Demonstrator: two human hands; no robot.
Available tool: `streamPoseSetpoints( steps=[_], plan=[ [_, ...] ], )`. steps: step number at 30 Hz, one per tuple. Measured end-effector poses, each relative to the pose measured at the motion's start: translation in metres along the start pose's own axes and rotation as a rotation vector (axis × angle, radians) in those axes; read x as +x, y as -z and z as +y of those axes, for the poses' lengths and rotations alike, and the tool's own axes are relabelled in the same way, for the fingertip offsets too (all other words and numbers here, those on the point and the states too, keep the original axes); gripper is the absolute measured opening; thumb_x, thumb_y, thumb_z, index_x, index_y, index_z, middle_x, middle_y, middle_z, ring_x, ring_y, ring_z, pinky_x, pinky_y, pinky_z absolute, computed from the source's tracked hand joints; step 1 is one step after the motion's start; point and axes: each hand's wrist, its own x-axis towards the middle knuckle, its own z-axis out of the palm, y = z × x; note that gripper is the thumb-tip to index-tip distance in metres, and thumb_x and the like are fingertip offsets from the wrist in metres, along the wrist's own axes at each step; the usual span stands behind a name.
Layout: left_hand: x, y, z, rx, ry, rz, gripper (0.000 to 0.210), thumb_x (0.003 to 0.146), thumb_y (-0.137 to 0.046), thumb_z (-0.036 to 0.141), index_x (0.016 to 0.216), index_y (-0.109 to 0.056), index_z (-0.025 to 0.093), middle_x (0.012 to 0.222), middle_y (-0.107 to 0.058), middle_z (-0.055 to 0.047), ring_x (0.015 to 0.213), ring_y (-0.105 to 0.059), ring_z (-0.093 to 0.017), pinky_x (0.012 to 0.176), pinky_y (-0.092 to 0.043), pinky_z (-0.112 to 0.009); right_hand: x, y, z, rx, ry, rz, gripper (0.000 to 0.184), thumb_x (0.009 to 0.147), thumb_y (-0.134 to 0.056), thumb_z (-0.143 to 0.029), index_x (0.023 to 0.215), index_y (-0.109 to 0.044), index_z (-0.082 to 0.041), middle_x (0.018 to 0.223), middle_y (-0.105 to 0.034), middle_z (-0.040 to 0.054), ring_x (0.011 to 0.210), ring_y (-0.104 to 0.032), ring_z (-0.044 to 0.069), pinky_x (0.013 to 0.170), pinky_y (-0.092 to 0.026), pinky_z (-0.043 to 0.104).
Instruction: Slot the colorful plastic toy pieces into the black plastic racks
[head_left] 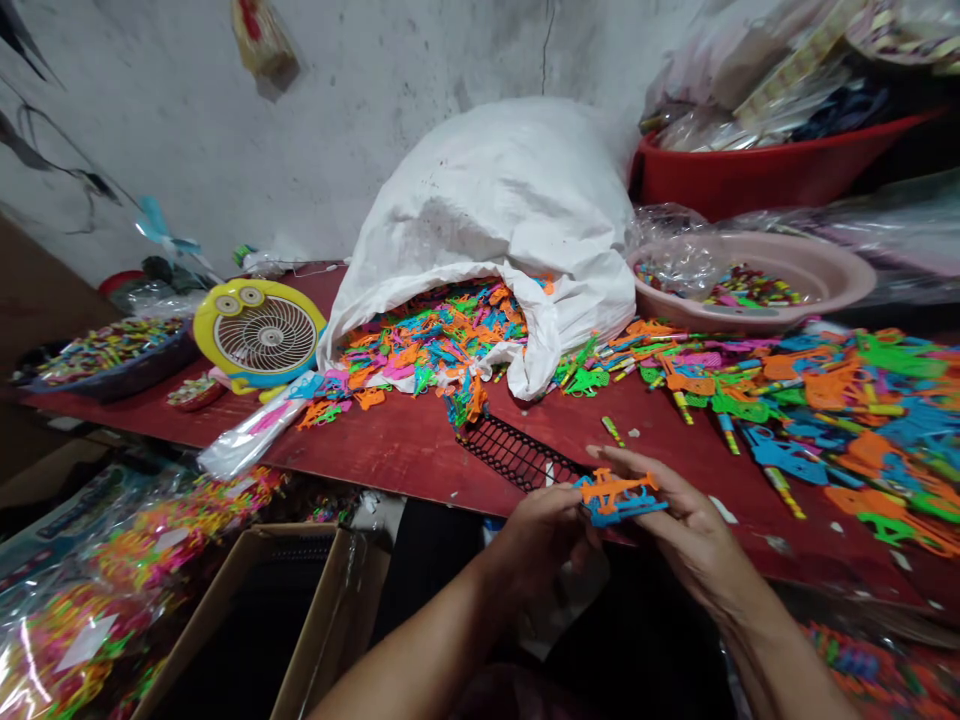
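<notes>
My left hand (541,535) is closed on a small stack of flat plastic toy pieces, an orange one (616,490) on top of a blue one (619,508). They look like toy guns, though I cannot be sure. Close at the right end of the stack is my right hand (694,525), its fingers stretched and apart; whether it touches the pieces is hard to tell. Beyond both hands a black plastic mesh strip (517,452) lies at the table's edge. More colourful pieces (466,400) are bunched at its far end.
A white sack (495,190) spills plastic pieces onto the red table (405,455). More pieces (817,390) heap at right, beside a pink basin (832,280). At left stand a yellow fan (266,335) and a filled basin (120,350). A cardboard box (330,590) sits below.
</notes>
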Motion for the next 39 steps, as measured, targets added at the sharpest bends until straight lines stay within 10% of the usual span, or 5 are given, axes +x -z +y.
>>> streamPoseSetpoints(
  steps=[14, 23, 39],
  plan=[
    [-0.009, -0.009, 0.001, 0.219, -0.259, 0.33, 0.036, 0.085, -0.055, 0.051, 0.086, -0.052, 0.016, 0.055, -0.063, -0.001, 0.048, -0.056, -0.013, 0.056, -0.042, -0.024, -0.004, 0.003, 0.005, -0.429, 0.138, 0.331, 0.033, 0.085, -0.063, -0.047, 0.109, -0.07, -0.025, 0.104, -0.072, 0.0048, 0.093, -0.067, 0.021, 0.081, -0.054, 0.033],
    [-0.006, -0.011, -0.006, 0.171, -0.31, 0.46, 0.036, 0.082, -0.057, 0.05, 0.095, -0.055, 0.016, 0.059, -0.065, -0.001, 0.054, -0.064, -0.018, 0.06, -0.049, -0.028, -0.005, -0.001, 0.007, -0.955, 0.617, 0.337, 0.026, 0.092, -0.058, -0.029, 0.116, -0.065, -0.024, 0.11, -0.065, 0.0076, 0.102, -0.062, 0.022, 0.091, -0.049, 0.038],
    [-0.01, -0.009, -0.008, 0.12, -0.327, 0.443, 0.028, 0.067, -0.071, 0.037, 0.075, -0.056, 0.015, 0.059, -0.064, -0.001, 0.05, -0.055, -0.01, 0.054, -0.042, -0.021, 0.009, -0.009, -0.004, -1.121, 0.761, 0.341, 0.025, 0.094, -0.054, -0.029, 0.115, -0.064, -0.02, 0.102, -0.066, 0.0096, 0.093, -0.062, 0.023, 0.085, -0.048, 0.038]
  ],
)
